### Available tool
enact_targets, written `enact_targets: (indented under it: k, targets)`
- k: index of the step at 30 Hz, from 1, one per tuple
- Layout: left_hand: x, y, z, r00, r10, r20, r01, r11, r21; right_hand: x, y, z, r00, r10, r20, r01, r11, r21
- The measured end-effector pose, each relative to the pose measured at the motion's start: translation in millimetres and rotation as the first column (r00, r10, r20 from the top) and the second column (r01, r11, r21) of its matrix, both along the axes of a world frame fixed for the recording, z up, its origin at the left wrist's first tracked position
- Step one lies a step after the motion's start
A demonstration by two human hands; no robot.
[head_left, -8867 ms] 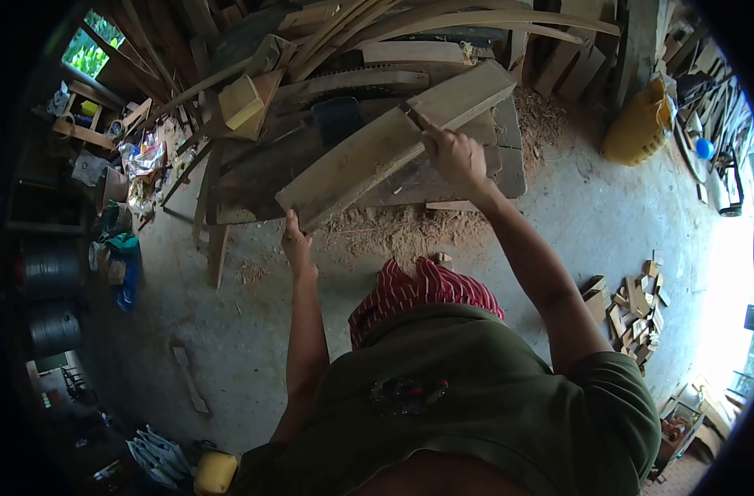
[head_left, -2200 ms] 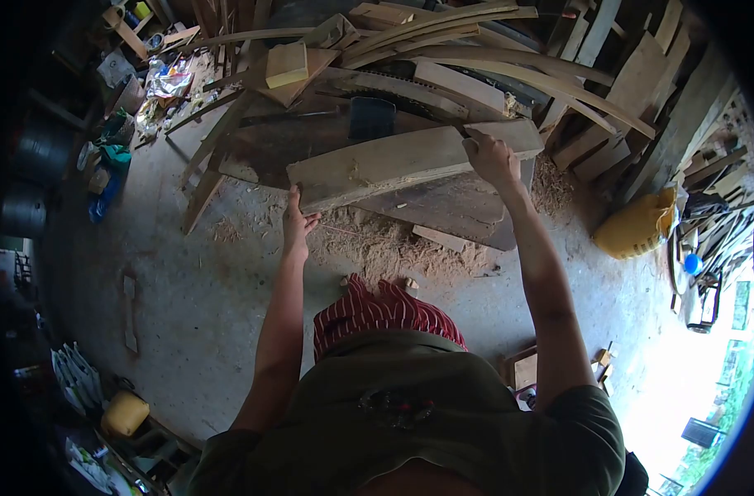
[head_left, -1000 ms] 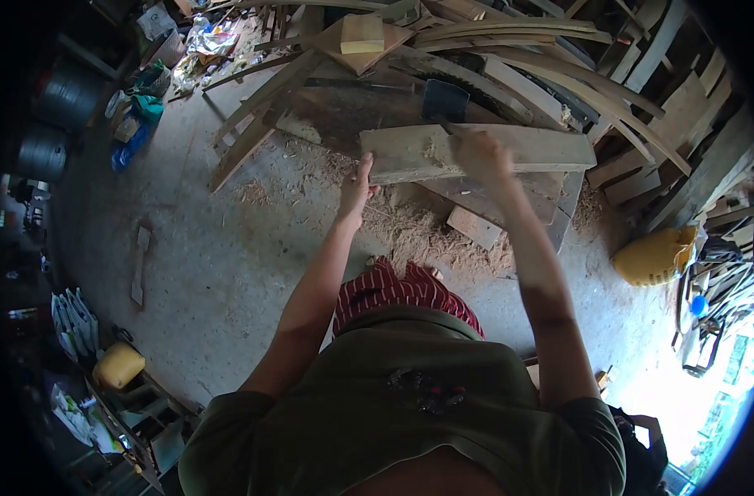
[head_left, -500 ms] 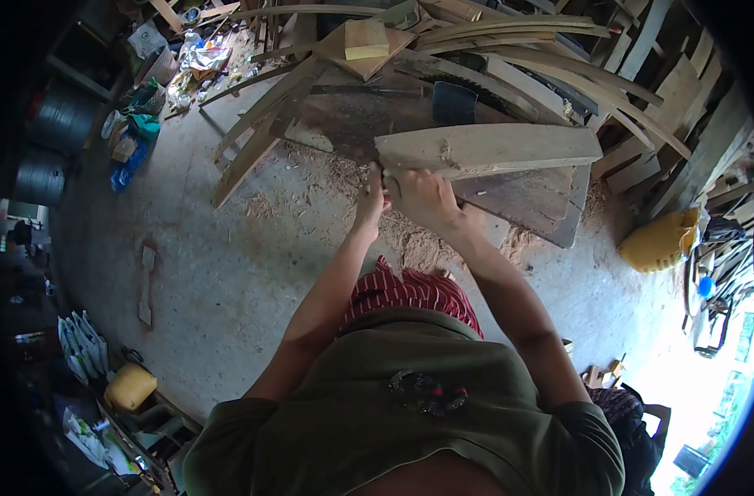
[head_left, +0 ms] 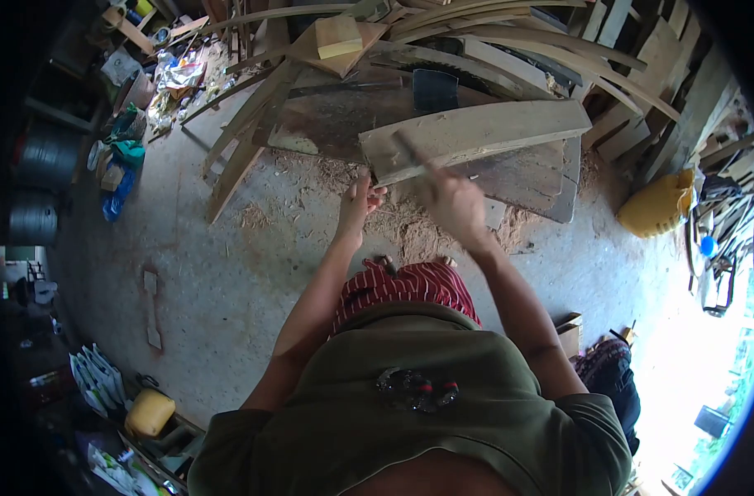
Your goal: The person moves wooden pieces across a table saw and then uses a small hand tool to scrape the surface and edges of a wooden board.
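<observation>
A thick, slightly curved wooden plank (head_left: 493, 131) lies on a worn wooden workbench (head_left: 336, 112). My left hand (head_left: 360, 202) is at the plank's near left corner, its fingers partly curled around something small and dark that I cannot make out. Over the plank's near edge, my right hand (head_left: 455, 202) is closed on a tool (head_left: 412, 151) with a dark, thin end pointing up and left; motion blurs it, so its kind is unclear. Behind the plank, a dark blue piece (head_left: 435, 89) rests on the bench.
Curved wooden strips (head_left: 551, 50) are piled behind the bench, with a small block (head_left: 338, 37) on a board at the back. Wood shavings (head_left: 414, 236) cover the floor in front. A yellow sack (head_left: 658, 204) lies at the right, a yellow container (head_left: 150, 412) at the lower left.
My right hand has moved right and away from my left hand, and a tool now shows in it. The whole view has shifted slightly.
</observation>
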State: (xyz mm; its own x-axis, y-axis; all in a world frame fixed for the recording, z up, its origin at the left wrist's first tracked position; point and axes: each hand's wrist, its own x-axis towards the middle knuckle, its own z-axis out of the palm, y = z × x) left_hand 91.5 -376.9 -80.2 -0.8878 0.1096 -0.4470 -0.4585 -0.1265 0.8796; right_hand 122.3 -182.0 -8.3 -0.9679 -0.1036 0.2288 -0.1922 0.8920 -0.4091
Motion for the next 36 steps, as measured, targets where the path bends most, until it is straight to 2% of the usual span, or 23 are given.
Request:
enact_targets:
  k: [2, 3, 5, 7, 8, 11, 13, 15, 17, 18, 19, 20, 21, 23, 25, 26, 27, 30, 32, 33, 35, 36]
  targets:
    - [1, 1, 8, 1.0, -0.02, -0.015, 0.019, 0.998, -0.057, -13, 45, -15, 0.939, -0.342, -0.017, 0.341, 0.928, 0.151]
    - [1, 1, 11, 0.999, -0.03, -0.034, 0.026, 0.994, -0.11, -13, 72, -12, 0.902, -0.432, -0.014, 0.432, 0.899, 0.068]
    - [-2, -1, 9, 0.999, -0.04, -0.006, 0.039, 0.993, -0.115, -5, 98, -1, 0.902, -0.425, -0.079, 0.428, 0.903, 0.023]
    - [-6, -1, 5, 0.998, -0.049, 0.025, 0.052, 0.992, -0.113, 6, 81, -16, 0.919, -0.39, -0.065, 0.39, 0.921, -0.014]
    - [-7, -1, 2, 0.999, -0.043, 0.009, 0.044, 0.993, -0.108, 9, 69, -22, 0.911, -0.396, -0.117, 0.391, 0.918, -0.069]
    - [-7, -2, 2, 0.998, -0.06, -0.002, 0.06, 0.993, -0.103, 15, 81, -22, 0.917, -0.384, -0.11, 0.378, 0.923, -0.068]
    - [-4, 2, 11, 1.0, 0.02, 0.002, -0.019, 0.998, -0.063, 13, 104, -14, 0.916, -0.389, -0.103, 0.38, 0.92, -0.1]
    - [-8, 0, 8, 1.0, 0.004, -0.014, -0.005, 0.997, -0.077, 9, 118, -10, 0.894, -0.442, -0.066, 0.438, 0.896, -0.075]
    - [-11, -1, 4, 1.0, -0.001, -0.026, -0.001, 0.996, -0.087, 2, 116, -24, 0.863, -0.495, -0.099, 0.5, 0.865, 0.038]
    - [-12, 0, 4, 1.0, 0.015, -0.023, -0.017, 0.995, -0.094, 3, 99, -16, 0.911, -0.41, -0.055, 0.412, 0.911, 0.029]
    - [-13, 0, 3, 0.999, 0.033, -0.019, -0.034, 0.994, -0.102, 3, 83, -28, 0.919, -0.392, -0.039, 0.386, 0.916, -0.114]
    - [-13, -2, 2, 0.999, 0.032, -0.015, -0.034, 0.994, -0.104, 9, 65, -12, 0.965, -0.261, -0.014, 0.26, 0.965, -0.033]
    - [-14, -2, 2, 1.0, 0.015, -0.013, -0.016, 0.992, -0.125, 13, 44, 1, 0.941, -0.27, 0.206, 0.283, 0.958, -0.04]
    - [-16, -3, 5, 1.0, 0.001, -0.013, -0.003, 0.989, -0.146, 19, 38, -14, 0.978, -0.106, -0.181, 0.107, 0.994, 0.0]
    - [-14, -4, 8, 0.999, -0.02, -0.029, 0.016, 0.989, -0.149, 18, 60, -12, 0.968, -0.218, 0.121, 0.214, 0.976, 0.042]
    - [-13, -5, 7, 1.0, -0.01, -0.027, 0.006, 0.989, -0.149, 15, 71, -8, 0.929, -0.34, 0.149, 0.351, 0.934, -0.062]
    - [-14, -6, 7, 0.999, -0.026, -0.03, 0.021, 0.988, -0.154, 12, 81, -16, 0.928, -0.346, -0.137, 0.328, 0.934, -0.14]
    - [-11, -3, 9, 0.999, -0.011, -0.03, 0.006, 0.988, -0.156, 22, 63, -23, 0.915, -0.399, -0.055, 0.393, 0.915, -0.091]
    - [-11, 0, 10, 1.0, 0.004, -0.024, -0.008, 0.988, -0.155, 30, 49, -17, 0.961, -0.262, -0.092, 0.255, 0.964, -0.076]
    - [-10, 0, 10, 1.0, 0.002, -0.028, -0.006, 0.99, -0.14, 30, 52, -14, 0.961, -0.264, -0.086, 0.257, 0.963, -0.077]
    - [-8, -1, 11, 0.999, 0.004, -0.032, -0.008, 0.992, -0.129, 21, 66, -10, 0.94, -0.341, 0.032, 0.341, 0.922, -0.185]
    - [-7, 0, 13, 1.0, 0.004, -0.031, -0.008, 0.991, -0.137, 17, 72, -18, 0.919, -0.362, -0.158, 0.344, 0.93, -0.128]
